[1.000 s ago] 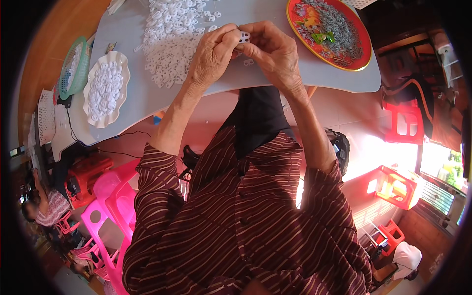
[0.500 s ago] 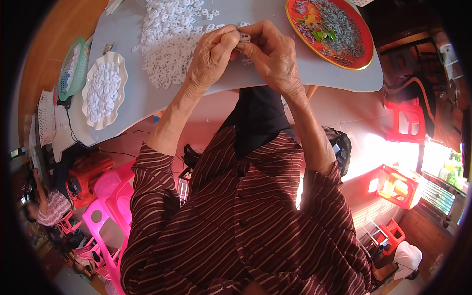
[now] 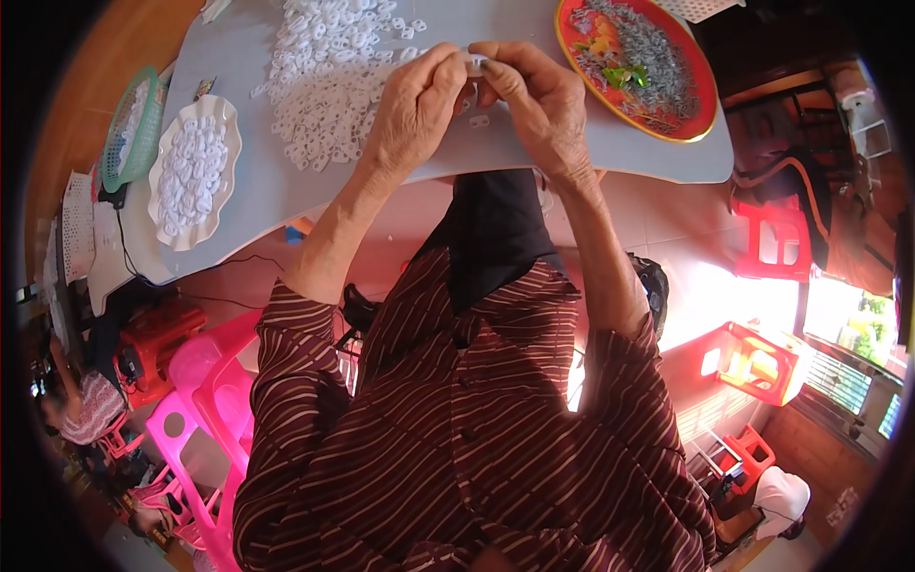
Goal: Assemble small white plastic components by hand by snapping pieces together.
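Above the table's near edge, my left hand (image 3: 416, 107) and my right hand (image 3: 541, 103) meet at the fingertips. Between them is a small white plastic piece (image 3: 475, 64), pinched by thumbs and fingers of both hands; its far side is hidden. Just below the fingers, a loose white piece lies on the grey table (image 3: 257, 181). A large heap of similar white plastic pieces (image 3: 329, 110) spreads beside my left hand. Right of my right hand sits a red, yellow-rimmed tray (image 3: 701, 119) with many thin grey metal pins (image 3: 658, 67) and a green scrap on them.
On the left stand a wavy-edged white dish (image 3: 229, 172) of white pieces and a green basket (image 3: 111, 167). Pink chairs (image 3: 205, 381) and red stools (image 3: 762, 367) stand on the floor around me. Other people are seated at lower left and lower right.
The view has shifted slightly. My right fingers have turned around the white piece, and the thumb now lies higher against it. Both hands stay together.
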A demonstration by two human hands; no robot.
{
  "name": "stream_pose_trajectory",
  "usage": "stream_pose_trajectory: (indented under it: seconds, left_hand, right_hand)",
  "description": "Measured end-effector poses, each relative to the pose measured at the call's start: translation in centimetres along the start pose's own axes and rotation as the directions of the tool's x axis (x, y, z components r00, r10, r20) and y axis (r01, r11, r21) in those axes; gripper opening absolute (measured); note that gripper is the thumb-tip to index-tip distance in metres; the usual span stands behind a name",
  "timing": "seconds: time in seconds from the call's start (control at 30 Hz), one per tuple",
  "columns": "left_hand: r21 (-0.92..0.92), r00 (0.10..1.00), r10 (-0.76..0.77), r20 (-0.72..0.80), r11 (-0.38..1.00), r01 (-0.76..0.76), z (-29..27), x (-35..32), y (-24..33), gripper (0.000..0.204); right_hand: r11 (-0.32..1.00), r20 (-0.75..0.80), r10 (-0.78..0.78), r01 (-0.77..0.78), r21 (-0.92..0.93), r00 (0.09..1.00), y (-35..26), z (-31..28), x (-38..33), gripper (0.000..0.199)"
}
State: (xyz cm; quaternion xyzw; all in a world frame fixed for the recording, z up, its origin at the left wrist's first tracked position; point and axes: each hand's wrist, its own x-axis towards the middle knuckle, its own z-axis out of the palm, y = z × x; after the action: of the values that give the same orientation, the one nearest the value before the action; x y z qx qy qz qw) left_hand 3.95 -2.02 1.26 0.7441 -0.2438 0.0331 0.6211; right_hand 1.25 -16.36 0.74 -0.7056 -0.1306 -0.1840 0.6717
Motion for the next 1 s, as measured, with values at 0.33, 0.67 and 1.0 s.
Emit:
stream_pose_trajectory:
  seconds: [0.33,0.67,1.0]
  left_hand:
    - [-0.005,1.0,0.017,-0.025,1.0,-0.017,-0.9,-1.6,0.4,0.013]
    - [-0.304,0.995,-0.099,0.019,0.947,0.1,-1.0,-1.9,0.5,0.026]
    - [-0.242,0.985,-0.163,-0.049,0.959,0.146,-1.4,-2.0,0.5,0.03]
  right_hand:
    - [0.944,-0.107,-0.194,0.156,-0.289,0.975,-2.2,-4.0,6.2,0.013]
    - [0.586,-0.055,-0.63,0.428,-0.688,0.775,0.8,-11.2,18.6,0.01]
    - [0.695,0.534,0.114,0.317,-0.645,0.838,4.1,1.6,12.5,0.021]
